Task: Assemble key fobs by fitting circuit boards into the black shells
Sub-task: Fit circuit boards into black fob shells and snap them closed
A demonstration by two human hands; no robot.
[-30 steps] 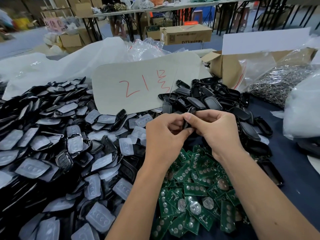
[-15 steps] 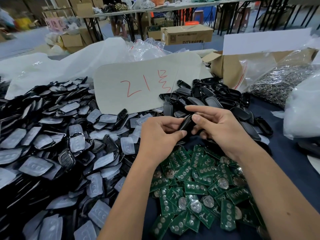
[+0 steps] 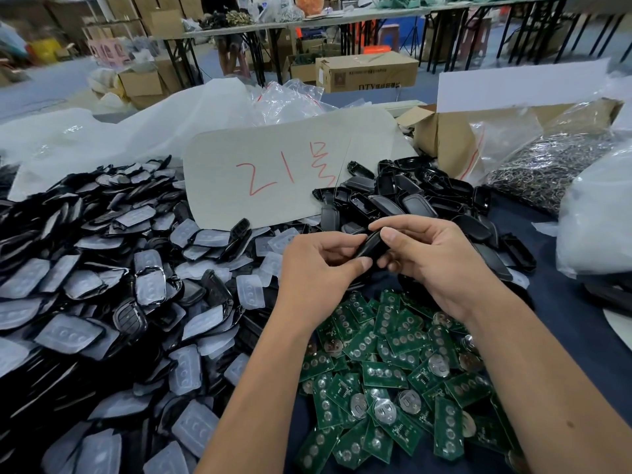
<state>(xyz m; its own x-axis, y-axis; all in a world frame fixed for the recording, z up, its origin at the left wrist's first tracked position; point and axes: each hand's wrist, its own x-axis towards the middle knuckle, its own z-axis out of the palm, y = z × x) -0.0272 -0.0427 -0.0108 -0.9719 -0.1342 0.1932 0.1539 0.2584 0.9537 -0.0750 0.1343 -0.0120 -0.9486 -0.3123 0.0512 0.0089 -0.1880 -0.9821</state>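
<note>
Black shell [image 3: 371, 247]: pinched between left hand [image 3: 318, 268] and right hand [image 3: 441, 265] fingers [image 3: 390, 237]. Green circuit boards [image 3: 393, 381]: heaped below fingers on tabletop [image 3: 564, 313].

Counts on the table [image 3: 564, 302]: two hands, one held shell, one card, three big heaps.

One black shell [image 3: 371, 246] sits between two hands, the left hand [image 3: 318, 265] and the right hand [image 3: 441, 265]. One pale card with red marks [image 3: 273, 169] stands behind them. Green circuit boards [image 3: 393, 371] lie in one heap, several dozen, too overlapped for an exact count. Empty black shells [image 3: 410, 196] make a second heap, a couple dozen or more. Shells with translucent button pads [image 3: 102, 285] form the largest heap, well over a hundred. One open carton [image 3: 455, 145] holds one bag of metal rings [image 3: 547, 169], far too many to count.
</note>
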